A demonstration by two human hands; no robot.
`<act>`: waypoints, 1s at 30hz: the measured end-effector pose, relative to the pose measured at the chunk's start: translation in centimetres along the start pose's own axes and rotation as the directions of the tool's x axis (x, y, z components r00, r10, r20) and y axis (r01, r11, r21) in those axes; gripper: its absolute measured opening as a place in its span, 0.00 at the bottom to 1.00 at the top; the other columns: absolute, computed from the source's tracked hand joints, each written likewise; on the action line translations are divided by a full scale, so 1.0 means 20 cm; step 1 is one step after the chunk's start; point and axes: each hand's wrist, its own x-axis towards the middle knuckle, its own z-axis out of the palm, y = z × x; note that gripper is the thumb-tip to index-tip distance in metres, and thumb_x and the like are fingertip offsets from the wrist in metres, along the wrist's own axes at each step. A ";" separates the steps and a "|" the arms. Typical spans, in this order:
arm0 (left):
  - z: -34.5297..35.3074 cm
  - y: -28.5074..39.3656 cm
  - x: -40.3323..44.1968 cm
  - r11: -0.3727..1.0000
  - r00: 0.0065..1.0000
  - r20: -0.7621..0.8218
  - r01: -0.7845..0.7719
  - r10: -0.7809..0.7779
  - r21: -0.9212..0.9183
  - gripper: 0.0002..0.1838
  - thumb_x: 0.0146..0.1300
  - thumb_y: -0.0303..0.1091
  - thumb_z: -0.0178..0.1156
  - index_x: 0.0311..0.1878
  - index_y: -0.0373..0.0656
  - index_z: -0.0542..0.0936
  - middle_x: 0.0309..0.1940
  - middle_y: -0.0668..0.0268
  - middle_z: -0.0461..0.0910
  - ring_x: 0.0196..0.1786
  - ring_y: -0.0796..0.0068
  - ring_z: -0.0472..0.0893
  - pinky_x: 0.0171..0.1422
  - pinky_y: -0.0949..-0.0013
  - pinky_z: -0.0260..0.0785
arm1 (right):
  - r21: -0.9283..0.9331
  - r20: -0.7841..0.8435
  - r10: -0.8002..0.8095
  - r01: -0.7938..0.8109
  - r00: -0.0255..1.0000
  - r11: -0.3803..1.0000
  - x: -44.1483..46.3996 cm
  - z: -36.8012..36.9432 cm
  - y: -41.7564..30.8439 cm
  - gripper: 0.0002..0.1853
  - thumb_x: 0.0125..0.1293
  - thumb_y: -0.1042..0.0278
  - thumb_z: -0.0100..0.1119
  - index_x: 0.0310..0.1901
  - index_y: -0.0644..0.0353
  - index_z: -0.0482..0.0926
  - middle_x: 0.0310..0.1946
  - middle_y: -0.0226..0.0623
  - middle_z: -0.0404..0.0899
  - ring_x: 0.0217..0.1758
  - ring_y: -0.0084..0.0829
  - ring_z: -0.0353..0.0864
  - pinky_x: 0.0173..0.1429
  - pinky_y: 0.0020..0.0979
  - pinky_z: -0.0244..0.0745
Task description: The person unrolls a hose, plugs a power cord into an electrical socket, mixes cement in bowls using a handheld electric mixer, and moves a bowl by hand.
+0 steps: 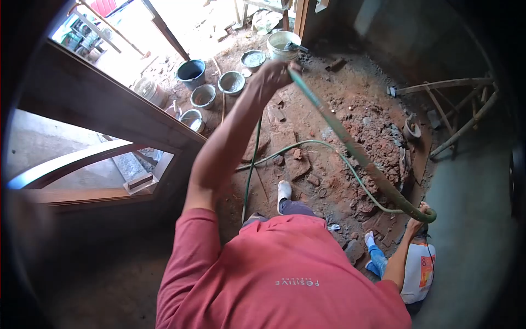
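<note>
My left hand is raised ahead of me, fingers closed around a green hose streaked with brown dirt. The hose slopes down from there to my right hand, which grips it at my right side. Just past the right hand it bends back and runs along the ground to the left in a loose curve. Another green length hangs below my left forearm. The fingers of both hands are partly hidden.
Several buckets and basins, among them a dark bucket and a white bucket, stand ahead. A soil heap lies front right, near a wooden trestle. A person in a white shirt is low at right. A wooden frame borders the left.
</note>
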 end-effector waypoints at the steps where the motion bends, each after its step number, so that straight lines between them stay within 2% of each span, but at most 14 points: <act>1: 0.33 -0.12 -0.25 0.997 1.000 -0.007 0.007 -0.006 0.073 0.07 0.72 0.31 0.34 0.47 0.39 0.52 0.31 0.61 0.59 0.26 0.72 0.65 0.25 0.70 0.65 | -0.049 0.022 0.010 -0.009 1.000 0.999 -0.03 0.03 0.06 0.15 0.70 0.62 0.44 0.44 0.67 0.73 0.41 0.43 0.75 0.45 0.36 0.72 0.53 0.35 0.65; 3: 0.47 -0.04 -0.13 0.987 0.987 0.120 0.087 -0.103 0.135 0.06 0.69 0.30 0.36 0.42 0.38 0.54 0.31 0.64 0.56 0.29 0.76 0.64 0.30 0.76 0.64 | -0.156 0.093 -0.034 0.049 0.995 0.986 -0.04 0.07 0.25 0.14 0.69 0.63 0.45 0.44 0.66 0.73 0.40 0.45 0.74 0.45 0.39 0.72 0.53 0.36 0.65; 4: 0.46 0.06 0.01 0.873 0.852 0.492 -0.092 -0.180 0.479 0.06 0.69 0.29 0.41 0.42 0.35 0.63 0.30 0.63 0.60 0.29 0.76 0.68 0.30 0.74 0.69 | -0.264 0.156 -0.080 0.120 0.984 0.957 -0.06 0.07 0.37 0.12 0.68 0.65 0.46 0.44 0.65 0.73 0.39 0.46 0.74 0.45 0.41 0.72 0.53 0.37 0.65; 5: 0.56 0.00 -0.03 0.900 0.842 0.524 -0.124 -0.128 0.419 0.07 0.68 0.29 0.43 0.42 0.36 0.60 0.33 0.63 0.60 0.32 0.78 0.68 0.32 0.76 0.68 | -0.408 0.261 -0.015 0.125 0.965 0.905 -0.08 0.05 0.42 0.21 0.71 0.57 0.46 0.47 0.72 0.75 0.45 0.60 0.76 0.48 0.56 0.73 0.50 0.42 0.67; 8: 0.84 -0.11 0.18 0.950 0.894 0.404 0.067 -0.192 0.304 0.09 0.67 0.33 0.48 0.40 0.37 0.63 0.31 0.64 0.65 0.33 0.77 0.71 0.34 0.74 0.68 | -0.292 0.312 -0.100 0.195 0.945 0.936 -0.06 0.03 0.26 0.22 0.71 0.55 0.48 0.46 0.71 0.75 0.42 0.61 0.76 0.46 0.58 0.73 0.47 0.44 0.67; 10: 1.13 -0.28 -0.11 0.151 0.646 0.738 -0.724 -0.194 0.673 0.07 0.56 0.25 0.55 0.39 0.39 0.72 0.27 0.63 0.72 0.33 0.72 0.76 0.35 0.70 0.71 | -0.213 0.298 -0.180 0.249 0.938 0.945 -0.07 0.02 0.26 0.19 0.70 0.56 0.49 0.42 0.69 0.76 0.37 0.55 0.77 0.42 0.51 0.76 0.45 0.42 0.68; 11: 1.23 -0.35 -0.22 -0.387 0.507 0.789 -0.844 -0.347 0.373 0.10 0.50 0.22 0.58 0.38 0.40 0.76 0.26 0.62 0.76 0.33 0.69 0.78 0.36 0.67 0.73 | -0.249 0.269 -0.160 0.229 0.950 0.941 -0.10 0.02 0.23 0.18 0.70 0.57 0.50 0.40 0.68 0.76 0.36 0.52 0.77 0.41 0.49 0.76 0.44 0.40 0.69; 12: 1.28 -0.40 -0.29 -0.392 0.500 0.794 -0.846 -0.345 0.362 0.10 0.50 0.22 0.58 0.38 0.40 0.76 0.26 0.62 0.76 0.33 0.69 0.78 0.36 0.67 0.73 | -0.282 0.238 -0.139 0.205 0.961 0.937 -0.13 0.01 0.25 0.17 0.70 0.58 0.50 0.38 0.68 0.76 0.34 0.50 0.77 0.40 0.47 0.76 0.43 0.39 0.69; 14: 1.38 -0.50 -0.34 0.279 0.504 0.841 -0.793 -0.198 0.541 0.07 0.50 0.22 0.59 0.34 0.40 0.76 0.24 0.63 0.75 0.31 0.69 0.78 0.35 0.66 0.71 | -0.332 0.193 -0.171 0.229 0.966 0.915 -0.18 -0.02 0.32 0.16 0.70 0.59 0.50 0.37 0.67 0.75 0.33 0.49 0.77 0.39 0.46 0.76 0.43 0.39 0.70; 20: 1.78 -0.40 0.18 0.010 0.254 0.892 -0.961 -0.373 0.278 0.05 0.50 0.24 0.60 0.31 0.40 0.75 0.27 0.63 0.76 0.32 0.70 0.77 0.35 0.66 0.70 | -0.337 -0.012 -0.266 0.247 0.964 0.909 -0.19 0.02 0.09 0.13 0.68 0.64 0.54 0.36 0.68 0.75 0.32 0.45 0.77 0.37 0.44 0.76 0.42 0.37 0.70; 24: 1.87 -0.29 0.32 -0.111 0.165 0.903 -0.985 -0.397 0.131 0.05 0.51 0.27 0.61 0.30 0.41 0.74 0.26 0.63 0.75 0.32 0.70 0.77 0.34 0.66 0.69 | -0.254 0.273 -0.048 0.120 0.961 0.960 -0.16 0.03 -0.17 0.12 0.57 0.73 0.57 0.43 0.65 0.78 0.37 0.51 0.79 0.40 0.50 0.79 0.44 0.41 0.72; 27: 1.96 -0.22 0.60 0.062 -0.055 0.849 -0.998 -0.525 -0.027 0.07 0.51 0.29 0.62 0.31 0.41 0.73 0.23 0.65 0.73 0.31 0.69 0.77 0.31 0.66 0.68 | -0.305 0.607 0.291 -0.121 0.739 0.945 -0.13 0.12 -0.42 0.14 0.45 0.73 0.69 0.36 0.65 0.81 0.30 0.45 0.81 0.33 0.39 0.81 0.40 0.38 0.73; 29: 1.99 -0.17 1.13 0.624 0.613 0.697 -0.391 -0.371 0.676 0.09 0.51 0.31 0.63 0.32 0.42 0.72 0.22 0.67 0.72 0.29 0.68 0.76 0.30 0.65 0.67 | -0.318 0.699 0.426 -0.284 0.574 0.905 -0.13 0.20 -0.28 0.14 0.44 0.71 0.69 0.35 0.63 0.81 0.27 0.44 0.81 0.31 0.31 0.81 0.36 0.34 0.74; 30: 1.89 -0.17 1.24 0.627 0.607 0.695 -0.380 -0.385 0.680 0.09 0.51 0.31 0.63 0.32 0.42 0.72 0.22 0.67 0.72 0.29 0.68 0.76 0.30 0.65 0.67 | -0.308 0.726 0.490 -0.408 0.483 0.859 -0.15 0.24 -0.13 0.12 0.44 0.70 0.68 0.33 0.63 0.81 0.25 0.43 0.81 0.31 0.28 0.81 0.35 0.33 0.74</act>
